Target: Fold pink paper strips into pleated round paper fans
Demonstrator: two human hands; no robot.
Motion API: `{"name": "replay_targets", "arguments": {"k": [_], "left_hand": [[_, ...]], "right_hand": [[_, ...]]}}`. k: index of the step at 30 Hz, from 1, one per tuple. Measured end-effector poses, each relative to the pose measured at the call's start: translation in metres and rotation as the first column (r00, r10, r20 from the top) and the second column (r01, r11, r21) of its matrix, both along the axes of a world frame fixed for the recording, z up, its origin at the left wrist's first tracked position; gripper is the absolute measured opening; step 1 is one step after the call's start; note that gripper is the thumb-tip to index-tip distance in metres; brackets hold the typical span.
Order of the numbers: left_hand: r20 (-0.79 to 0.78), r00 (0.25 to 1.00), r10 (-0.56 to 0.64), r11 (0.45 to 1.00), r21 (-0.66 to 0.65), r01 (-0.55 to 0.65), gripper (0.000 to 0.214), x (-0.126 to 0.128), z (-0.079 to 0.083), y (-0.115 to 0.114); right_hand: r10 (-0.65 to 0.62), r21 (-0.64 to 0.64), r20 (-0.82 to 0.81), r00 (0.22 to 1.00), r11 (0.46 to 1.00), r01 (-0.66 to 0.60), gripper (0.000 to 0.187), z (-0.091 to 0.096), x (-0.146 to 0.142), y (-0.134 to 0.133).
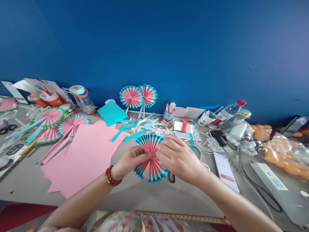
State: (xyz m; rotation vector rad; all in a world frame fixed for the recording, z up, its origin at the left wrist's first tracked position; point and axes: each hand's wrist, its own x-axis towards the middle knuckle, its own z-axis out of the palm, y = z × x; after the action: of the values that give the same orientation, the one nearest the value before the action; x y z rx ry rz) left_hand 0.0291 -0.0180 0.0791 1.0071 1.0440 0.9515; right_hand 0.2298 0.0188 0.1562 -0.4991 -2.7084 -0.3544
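Between my hands is a round pleated paper fan [154,172], pink at its middle, then white, with a blue-green edge. My left hand [135,158] pinches it from the left, the thumb lying near the centre. From the right, my right hand [180,158] closes over its other side, and its fingers hide part of the pleats. A gap in the pleats shows at the lower left. Just beyond lie cut paper strips [147,125] in white and light blue. A black scissor-like loop [171,177] peeks out beneath my right hand.
Pink paper sheets [84,158] spread to the left, beside several finished fans [72,125]. Two fans [131,96] lean on the blue wall. At the right are a phone [225,172], a power strip [269,175], cables and a bottle [228,112].
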Motion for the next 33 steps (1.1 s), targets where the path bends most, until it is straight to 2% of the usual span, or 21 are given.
{"name": "replay_targets", "arguments": {"k": [5, 8, 11, 16, 19, 22, 25, 27, 29, 31, 33], "left_hand": [[0.088, 0.996, -0.019, 0.998, -0.057, 0.024, 0.029, 0.001, 0.001, 0.001], [0.121, 0.989, 0.082, 0.992, -0.107, -0.069, 0.027, 0.001, 0.0, 0.0], [0.125, 0.979, 0.162, 0.979, -0.141, -0.144, 0.028, 0.0, -0.003, -0.002], [0.161, 0.959, 0.232, 0.963, -0.175, -0.204, 0.03, -0.002, -0.009, -0.004], [0.149, 0.978, 0.144, 0.988, -0.081, -0.133, 0.028, -0.002, -0.009, -0.004], [0.093, 0.995, 0.02, 0.999, 0.047, -0.025, 0.028, 0.0, -0.007, -0.003], [0.046, 0.999, 0.02, 0.995, 0.096, -0.024, 0.029, 0.002, -0.007, -0.004], [0.043, 0.999, 0.021, 0.996, 0.082, -0.025, 0.031, 0.003, -0.007, -0.005], [0.04, 0.999, 0.016, 0.997, 0.07, -0.019, 0.033, 0.003, -0.008, -0.005], [0.023, 1.0, 0.021, 0.996, 0.087, -0.023, 0.034, 0.003, -0.009, -0.005], [0.005, 1.0, 0.031, 0.993, 0.115, -0.031, 0.033, 0.003, -0.01, -0.006]], "right_hand": [[-0.009, -0.042, -0.049, 0.999, 0.999, 0.007, 0.022, -0.001, 0.004, 0.002], [-0.052, -0.113, -0.161, 0.986, 0.993, 0.034, 0.011, -0.001, 0.012, 0.002], [-0.133, -0.206, -0.287, 0.949, 0.976, 0.074, 0.018, -0.003, 0.023, -0.001], [-0.205, -0.403, -0.395, 0.896, 0.914, 0.032, 0.016, -0.015, 0.033, -0.01], [-0.227, -0.495, -0.4, 0.888, 0.869, -0.001, 0.021, -0.024, 0.032, -0.016], [-0.254, -0.521, -0.436, 0.863, 0.854, -0.012, 0.022, -0.031, 0.027, -0.021], [-0.354, -0.551, -0.44, 0.825, 0.832, 0.064, 0.015, -0.036, 0.019, -0.024], [-0.44, -0.606, -0.401, 0.804, 0.785, 0.127, 0.011, -0.041, 0.015, -0.024], [-0.53, -0.707, -0.352, 0.772, 0.691, 0.151, 0.014, -0.048, 0.013, -0.023], [-0.602, -0.814, -0.348, 0.719, 0.575, 0.088, 0.022, -0.055, 0.011, -0.019], [-0.644, -0.879, -0.392, 0.657, 0.474, -0.059, 0.038, -0.062, 0.01, -0.014]]}}
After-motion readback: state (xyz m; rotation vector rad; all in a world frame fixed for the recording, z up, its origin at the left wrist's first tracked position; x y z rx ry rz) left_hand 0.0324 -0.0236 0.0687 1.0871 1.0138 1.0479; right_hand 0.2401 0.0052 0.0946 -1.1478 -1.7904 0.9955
